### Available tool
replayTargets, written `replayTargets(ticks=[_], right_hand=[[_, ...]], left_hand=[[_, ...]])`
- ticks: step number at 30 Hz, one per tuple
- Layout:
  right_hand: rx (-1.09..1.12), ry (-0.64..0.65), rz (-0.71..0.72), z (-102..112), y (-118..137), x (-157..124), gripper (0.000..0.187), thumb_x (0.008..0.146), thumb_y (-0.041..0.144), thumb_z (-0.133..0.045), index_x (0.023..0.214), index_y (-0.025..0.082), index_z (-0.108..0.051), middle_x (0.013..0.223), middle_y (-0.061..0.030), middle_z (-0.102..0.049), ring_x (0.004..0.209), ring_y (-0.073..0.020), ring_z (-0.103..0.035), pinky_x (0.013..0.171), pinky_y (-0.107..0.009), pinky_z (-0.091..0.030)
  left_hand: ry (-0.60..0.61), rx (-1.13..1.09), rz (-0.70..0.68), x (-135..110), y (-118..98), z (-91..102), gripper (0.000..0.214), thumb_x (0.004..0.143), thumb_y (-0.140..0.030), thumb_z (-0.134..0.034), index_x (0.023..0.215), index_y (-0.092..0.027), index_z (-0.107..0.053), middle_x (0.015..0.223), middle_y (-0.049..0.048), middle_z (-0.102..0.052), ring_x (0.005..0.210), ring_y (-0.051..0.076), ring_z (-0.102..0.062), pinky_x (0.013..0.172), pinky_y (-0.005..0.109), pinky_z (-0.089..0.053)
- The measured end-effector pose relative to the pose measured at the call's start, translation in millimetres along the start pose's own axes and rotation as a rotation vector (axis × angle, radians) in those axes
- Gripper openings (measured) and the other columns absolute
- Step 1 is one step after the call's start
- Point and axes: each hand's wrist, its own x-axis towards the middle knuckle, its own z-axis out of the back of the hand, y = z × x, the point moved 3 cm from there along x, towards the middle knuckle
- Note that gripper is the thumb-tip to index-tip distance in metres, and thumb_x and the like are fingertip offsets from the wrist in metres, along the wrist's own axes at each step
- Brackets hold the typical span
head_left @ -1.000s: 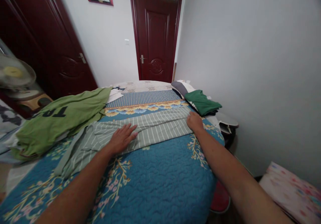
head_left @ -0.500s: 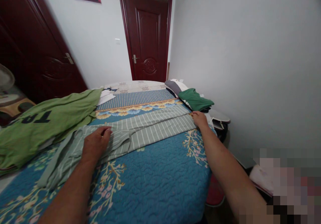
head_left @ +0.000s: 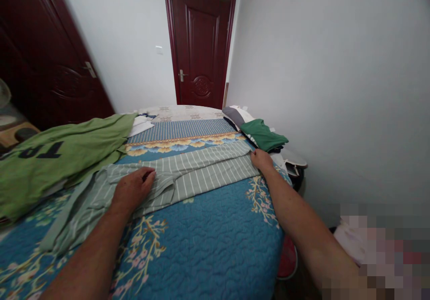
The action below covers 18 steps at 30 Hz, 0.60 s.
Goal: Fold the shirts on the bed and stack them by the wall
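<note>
A grey-green striped garment [head_left: 198, 170] lies stretched across a bed with a blue quilted cover [head_left: 208, 237]. My left hand [head_left: 132, 188] rests on the garment's middle part, fingers curled and pinching a fold of the cloth. At the garment's right end, by the bed's edge, my right hand [head_left: 261, 160] has its fingers closed on the fabric's corner.
A large green T-shirt with dark letters [head_left: 57, 156] is spread on the left of the bed. Folded dark green clothes [head_left: 264, 135] sit on a pile at the right, near the wall. A dark red door [head_left: 201, 44] stands behind the bed. A red object [head_left: 289, 259] lies on the floor.
My left hand slid leftwards along the striped garment and went from lying flat to gripping a fold. My right hand stayed at the garment's right end. The view shifted slightly.
</note>
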Motion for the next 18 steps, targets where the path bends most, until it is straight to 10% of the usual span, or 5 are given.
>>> replayTargets(ticks=[18], right_hand=[[0.293, -0.054, 0.054, -5.5, -4.4, 22.2, 0.037, 0.098, 0.029, -0.050, 0.109, 0.011, -0.080, 0.108, -0.0138, -0.081, 0.101, -0.0243, -0.074, 0.085, -0.026, -0.053]], left_hand=[[0.028, -0.009, 0.008, 0.4, 2.9, -3.8, 0.053, 0.099, -0.055, -0.042, 0.116, -0.021, -0.079, 0.111, 0.0104, -0.084, 0.102, 0.031, -0.078, 0.091, 0.038, -0.056]])
